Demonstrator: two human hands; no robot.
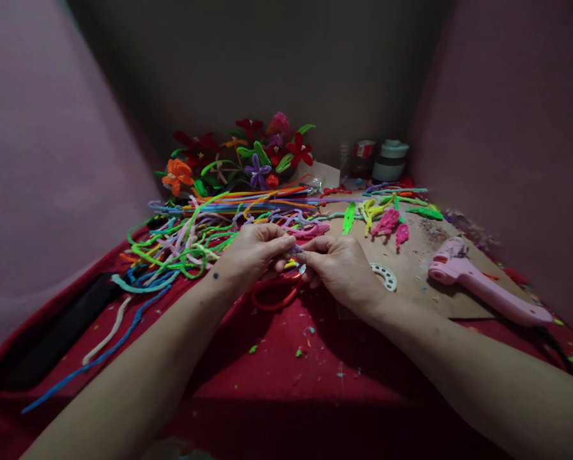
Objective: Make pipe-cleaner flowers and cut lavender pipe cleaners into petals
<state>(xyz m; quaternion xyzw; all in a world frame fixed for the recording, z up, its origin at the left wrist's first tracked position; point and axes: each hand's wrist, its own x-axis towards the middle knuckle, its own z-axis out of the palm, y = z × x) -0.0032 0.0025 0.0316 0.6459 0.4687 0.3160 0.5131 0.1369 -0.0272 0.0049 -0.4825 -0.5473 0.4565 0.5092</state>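
Observation:
My left hand (262, 248) and my right hand (334, 265) meet over the middle of the table, fingertips pinched close together. Between them is a short purple pipe cleaner (296, 250), mostly covered by the fingers. Just under the hands lie red-handled scissors (276, 295), their blades largely hidden. A white disc with round holes (384, 276) rests by my right wrist. Beyond my left hand spreads a tangle of coloured pipe cleaners (190, 246).
Pipe-cleaner flowers (257, 169) stand at the back, near a lidded jar (390, 160). On the right, a pink glue gun (487, 284) lies across a cardboard sheet (411, 255) with pink petal shapes (386, 222). A black object (61, 332) lies left. Scraps dot the red cloth (276, 358).

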